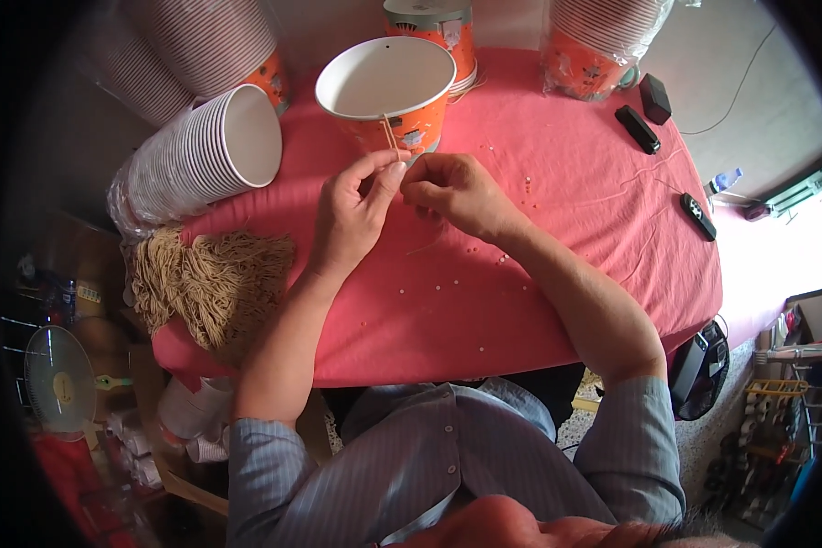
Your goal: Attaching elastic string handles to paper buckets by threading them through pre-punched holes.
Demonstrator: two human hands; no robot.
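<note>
A paper bucket point(426, 123), white inside and orange outside with printed figures, stands upright on the pink-covered table. Through its near side, just below the rim, hangs a doubled tan string point(391, 135). My left hand point(352, 210) pinches this string between thumb and fingertips, close to the bucket's wall. Right beside it, my right hand point(461, 194) is closed with curled fingers; whatever it grips is hidden. A big heap of tan strings point(215, 283) lies at the table's left edge, near my left forearm.
Nested paper buckets point(196, 160) in plastic lie at left. More wrapped stacks point(603, 46) stand at the back, beside an upside-down orange bucket point(443, 27). Tiny round bits dot the pink cloth point(557, 274). Black devices point(637, 130) and a remote point(699, 217) lie at right.
</note>
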